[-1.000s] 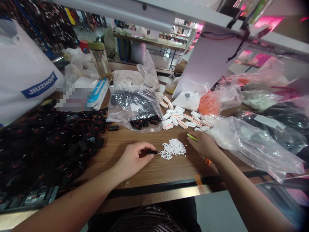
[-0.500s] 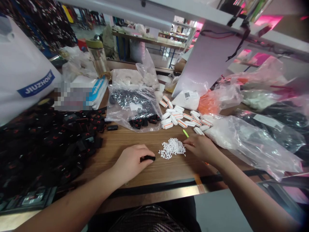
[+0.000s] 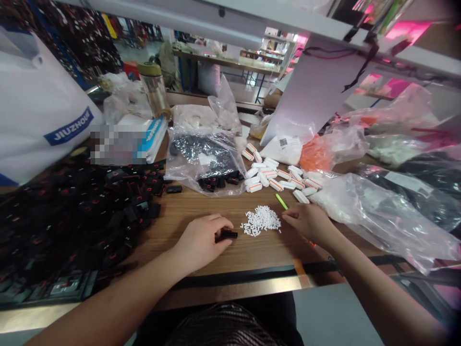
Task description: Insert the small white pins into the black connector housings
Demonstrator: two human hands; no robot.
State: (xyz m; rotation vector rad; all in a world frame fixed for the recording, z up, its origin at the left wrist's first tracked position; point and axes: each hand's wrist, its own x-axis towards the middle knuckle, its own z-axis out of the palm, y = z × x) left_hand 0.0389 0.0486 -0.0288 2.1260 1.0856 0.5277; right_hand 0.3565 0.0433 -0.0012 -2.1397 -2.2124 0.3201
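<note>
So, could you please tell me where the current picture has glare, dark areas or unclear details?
Head view: glare on the middle plastic bag; same view, black parts at left sink into darkness; also there, pink light tints the upper right, and the small white pieces show little fine detail.

Between left hand (image 3: 205, 240) and right hand (image 3: 310, 222), the bench (image 3: 257, 252) was passable from front edge to white pellets (image 3: 262, 220), but black parts (image 3: 82, 211) blocked its left end, plastic bags (image 3: 378, 209) its right.
</note>
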